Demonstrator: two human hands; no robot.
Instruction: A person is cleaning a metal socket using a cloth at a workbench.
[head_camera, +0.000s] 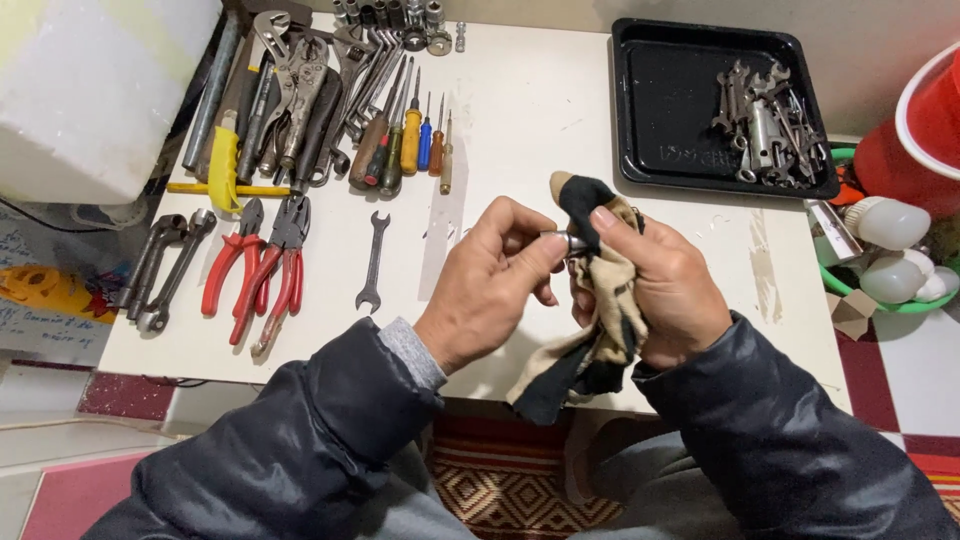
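Note:
My left hand (495, 285) pinches a small shiny metal socket (560, 241) between thumb and fingers, above the near edge of a white table (520, 110). My right hand (665, 290) grips a tan and black rag (600, 330), pressing its upper end against the socket. The rag's loose end hangs down past the table edge. Both hands touch at the socket.
Red-handled pliers (255, 270), an open-ended spanner (372, 262), screwdrivers (410, 140) and larger wrenches (290, 90) lie on the left of the table. A black tray (670, 100) with small metal tools (765, 120) sits back right. A red bucket (920, 130) and light bulbs (890, 225) stand beyond the right edge.

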